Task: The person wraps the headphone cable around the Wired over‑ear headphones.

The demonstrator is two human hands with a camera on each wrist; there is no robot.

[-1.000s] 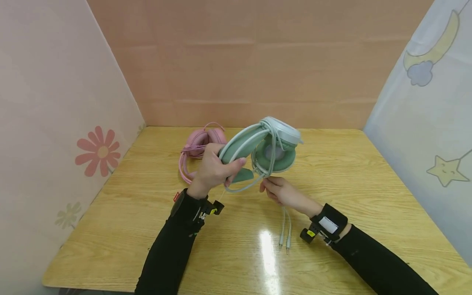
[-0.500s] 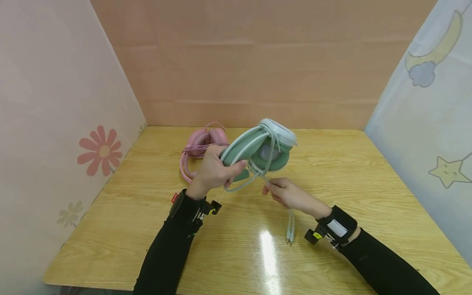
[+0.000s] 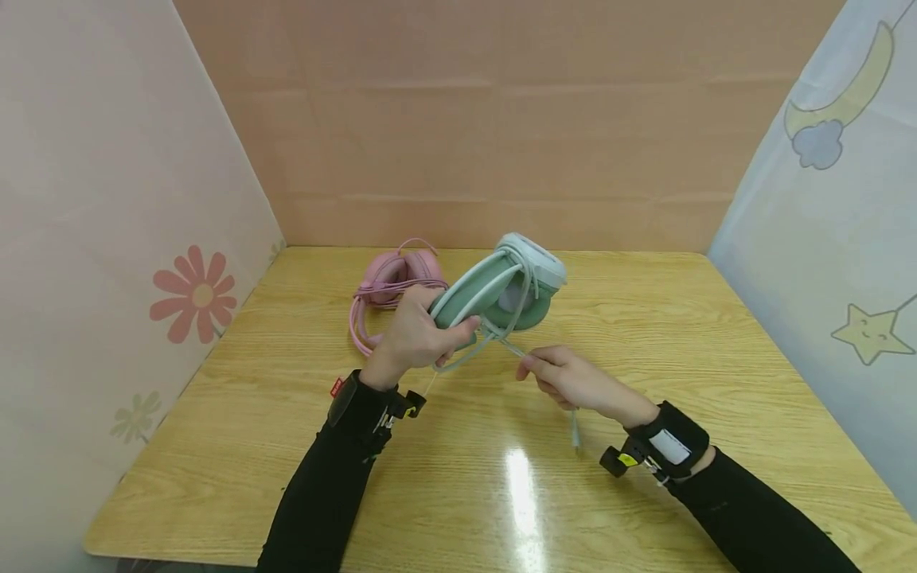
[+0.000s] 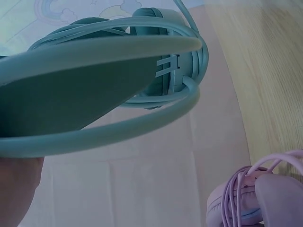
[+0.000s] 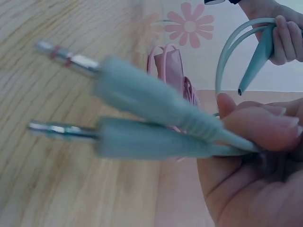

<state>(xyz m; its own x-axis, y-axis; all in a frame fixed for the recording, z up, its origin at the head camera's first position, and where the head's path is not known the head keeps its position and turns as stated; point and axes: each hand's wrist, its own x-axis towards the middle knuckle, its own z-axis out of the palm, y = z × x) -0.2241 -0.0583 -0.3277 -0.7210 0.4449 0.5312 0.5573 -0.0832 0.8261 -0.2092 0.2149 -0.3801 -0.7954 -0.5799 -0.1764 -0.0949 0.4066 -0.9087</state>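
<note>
Mint-green headphones [image 3: 478,288] are held up over the table by my left hand [image 3: 419,330], which grips their headband. Loops of their own cable [image 3: 526,274] wrap around the ear cups. My right hand [image 3: 573,380] pinches the cable end a little to the right of the cups, and a stretch of cable runs taut between. Two audio plugs [image 5: 137,94] with metal tips stick out of the right fist in the right wrist view. In the left wrist view the headband [image 4: 94,52] fills much of the picture, with only part of the hand [image 4: 19,187] showing.
Pink headphones [image 3: 380,280], with their cable wound around them, lie on the wooden table [image 3: 688,334] behind my left hand. A pinkish-brown backdrop [image 3: 501,127] stands at the table's far edge, and patterned panels [image 3: 824,239] flank both sides.
My right hand has drawn away to the right and slightly down, pulling cable with it. The plugs hang shorter below it. The green headphones have tipped slightly left.
</note>
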